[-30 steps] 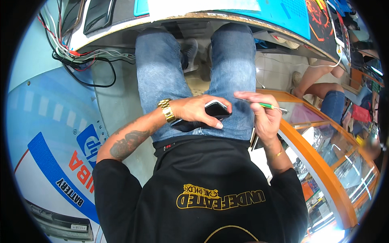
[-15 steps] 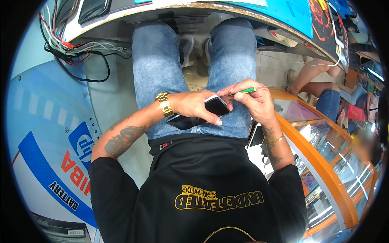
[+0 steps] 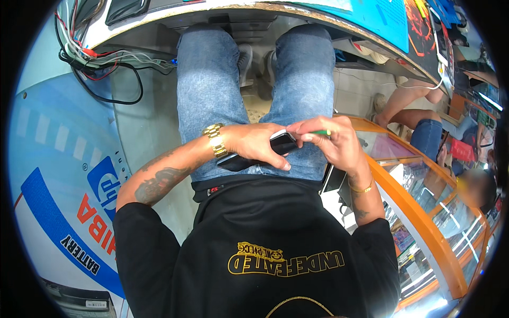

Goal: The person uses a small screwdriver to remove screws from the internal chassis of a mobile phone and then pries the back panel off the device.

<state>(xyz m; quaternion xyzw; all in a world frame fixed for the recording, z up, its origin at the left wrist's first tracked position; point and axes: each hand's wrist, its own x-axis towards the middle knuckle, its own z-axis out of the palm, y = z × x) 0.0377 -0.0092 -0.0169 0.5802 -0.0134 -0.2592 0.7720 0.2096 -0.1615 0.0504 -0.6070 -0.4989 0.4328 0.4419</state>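
My left hand [image 3: 255,144], with a gold watch on its wrist, is wrapped across a dark smartphone [image 3: 283,142] above my lap. Its thumb lies along the near side, and much of the phone is hidden under the palm. In my right hand [image 3: 339,142] is a thin screwdriver [image 3: 322,132] with a green handle, pinched between the fingers. The thin shaft points left to the phone's right end. Whether the tip touches the phone's edge or sits in it is too small to tell.
A workbench [image 3: 175,11] with a blue mat [image 3: 379,24] runs along the far side. Cables [image 3: 101,62] hang at its left end. To my right stands an orange-framed glass showcase [image 3: 411,233]; a blue printed panel [image 3: 63,185] is at the left. Other people are beyond the right side.
My right hand has dropped slightly toward me, and the screwdriver handle lies flatter. The phone has tilted, showing less of its dark face at the right end.
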